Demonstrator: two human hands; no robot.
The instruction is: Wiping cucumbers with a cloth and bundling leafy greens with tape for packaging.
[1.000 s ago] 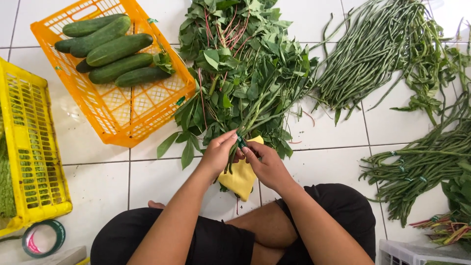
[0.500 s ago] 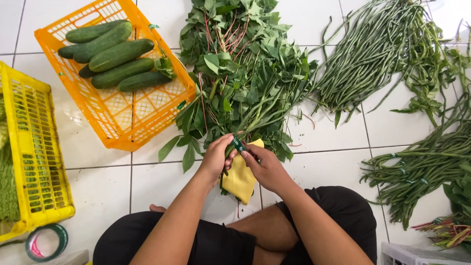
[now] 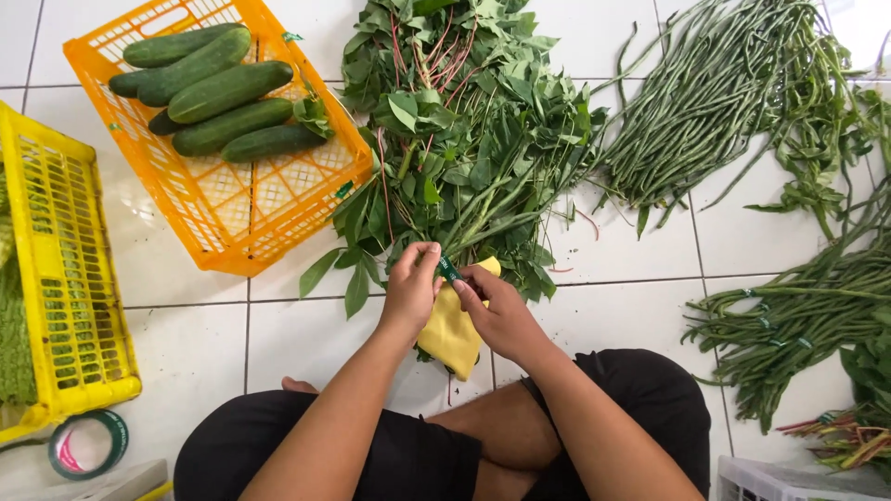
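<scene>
While hands (image 3: 455, 288) pinch tape (image 3: 449, 270), cucumbers (image 3: 218, 97) nearby

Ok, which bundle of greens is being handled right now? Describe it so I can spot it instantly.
Start at the orange crate of cucumbers; the big heap of leafy greens lies just right of it. At that heap's near end, both hands pinch a bunch of stems, the only one bound with green tape, above a yellow leaf.

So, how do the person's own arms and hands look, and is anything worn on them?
Both forearms are bare, with no sleeves in view. The left hand and the right hand wear no gloves; no ring, watch or bracelet shows. Fingernails are short and unpainted. The only clothing visible is black shorts.
</scene>
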